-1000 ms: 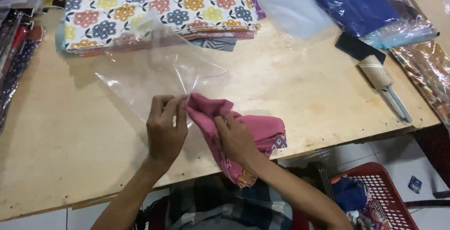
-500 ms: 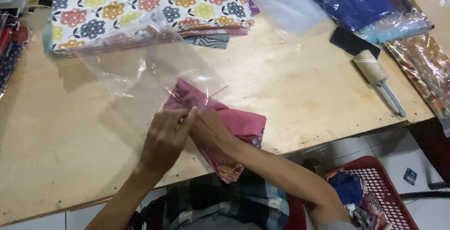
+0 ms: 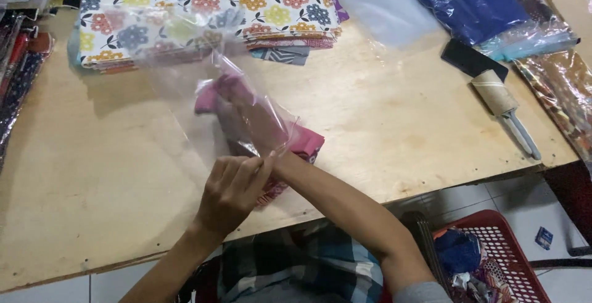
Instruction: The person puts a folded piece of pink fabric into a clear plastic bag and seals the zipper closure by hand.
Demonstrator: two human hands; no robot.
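A clear plastic bag [image 3: 185, 81] lies on the wooden table [image 3: 382, 130], its mouth toward me. My left hand [image 3: 231, 192] pinches the bag's open edge. My right hand [image 3: 246, 115] is deep inside the bag, seen through the film, gripping a folded pink cloth [image 3: 213, 93]. The cloth's tail [image 3: 305, 142] still pokes out at the mouth, under my right forearm.
A stack of flower-print fabric [image 3: 203, 0] sits at the back. Bagged blue cloth [image 3: 468, 0], a black phone [image 3: 472, 59] and a lint roller [image 3: 502, 108] lie at the right. A red basket [image 3: 499, 253] stands on the floor below. Packed fabrics line the left edge.
My right hand has pushed the pink cloth forward, from outside the bag's mouth to well inside it. My left hand stayed at the bag's opening, holding the edge.
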